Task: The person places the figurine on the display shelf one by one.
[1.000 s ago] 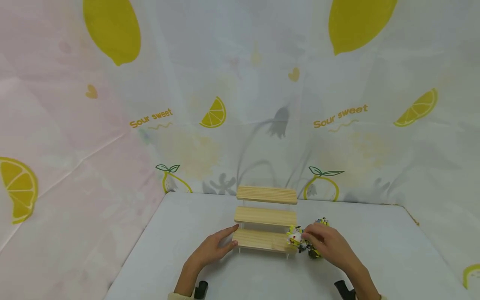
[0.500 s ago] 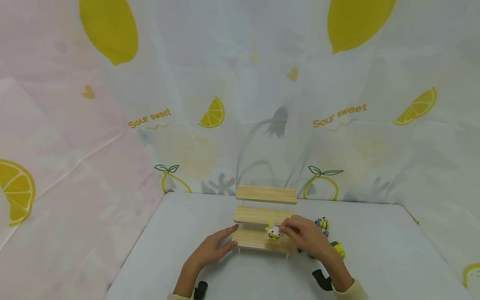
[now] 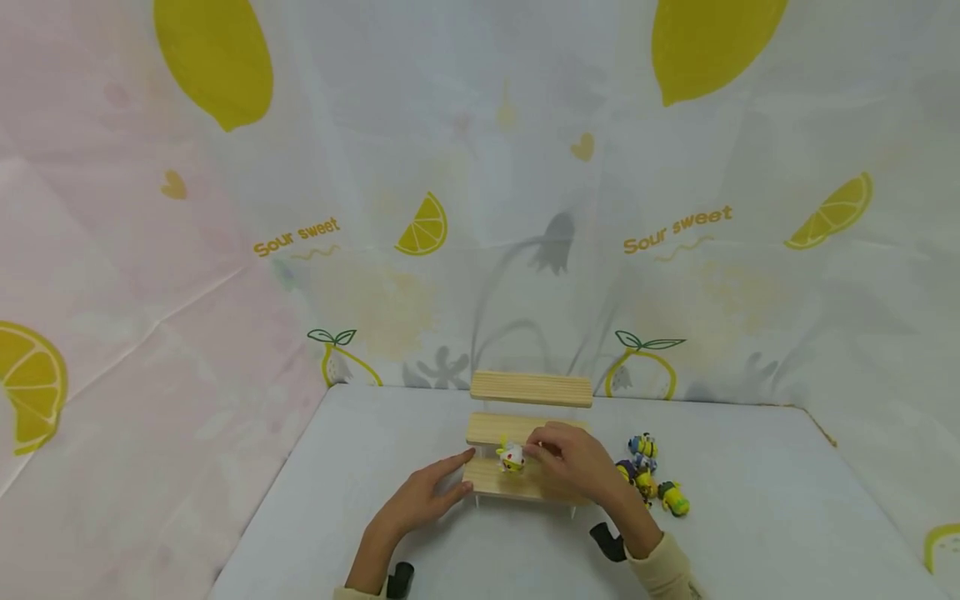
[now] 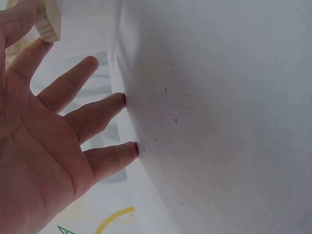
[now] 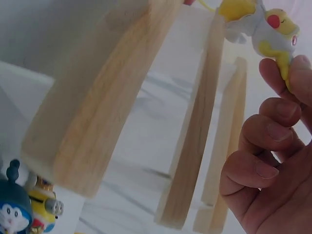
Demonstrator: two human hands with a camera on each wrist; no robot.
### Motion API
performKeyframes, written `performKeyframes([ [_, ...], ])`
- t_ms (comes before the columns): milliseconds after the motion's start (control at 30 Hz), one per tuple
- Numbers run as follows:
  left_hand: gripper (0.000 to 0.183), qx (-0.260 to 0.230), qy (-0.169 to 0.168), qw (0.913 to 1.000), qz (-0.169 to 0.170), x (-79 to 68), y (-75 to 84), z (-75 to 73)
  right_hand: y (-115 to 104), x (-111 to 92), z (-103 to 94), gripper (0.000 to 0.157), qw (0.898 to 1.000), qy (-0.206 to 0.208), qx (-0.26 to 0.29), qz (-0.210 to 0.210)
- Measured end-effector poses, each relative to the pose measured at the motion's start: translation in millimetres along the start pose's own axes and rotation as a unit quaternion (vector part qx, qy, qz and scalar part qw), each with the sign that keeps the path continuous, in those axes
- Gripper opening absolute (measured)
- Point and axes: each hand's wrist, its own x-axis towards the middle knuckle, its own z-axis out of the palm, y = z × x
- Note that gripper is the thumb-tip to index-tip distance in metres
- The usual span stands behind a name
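Between thumb and forefinger my right hand (image 3: 573,460) pinches a small white-and-yellow toy figurine (image 3: 512,457) with red spots. It holds the figurine over the left part of the bottom tier of a three-tier wooden display stand (image 3: 487,483). In the right wrist view the figurine (image 5: 273,41) hangs by a yellow part from the fingertips, the other fingers curled below. My left hand (image 3: 431,492) is spread at the stand's left end, thumb and forefinger at the bottom plank. The left wrist view shows that plank end (image 4: 48,22) against the fingers, the other fingertips close to the white tabletop.
To the right of the stand lie several small figurines, among them a blue-and-yellow one (image 3: 643,446) and a green-and-yellow one (image 3: 673,500). One with a dark hat (image 5: 13,209) shows in the right wrist view. A lemon-printed cloth (image 3: 420,300) hangs behind the white table (image 3: 360,450).
My right hand has carried the white-and-yellow figurine leftward from the pile along the bottom tier. More of the pile now shows. My left hand has stayed at the stand's left end.
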Motion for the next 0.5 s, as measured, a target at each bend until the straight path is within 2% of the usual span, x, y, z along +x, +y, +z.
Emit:
performKeyframes([
  [333, 0.063, -0.007, 0.002, 1.0, -0.001, 0.2, -3.2, 0.8, -9.6, 9.7, 17.0, 0.012, 0.999, -0.036, 0.0, 0.024],
  [500, 0.061, -0.012, 0.0, 0.9999, 0.003, 0.1, -2.5, -0.4, -15.6, 13.1, 22.6, 0.012, 0.999, -0.035, -0.015, 0.011],
])
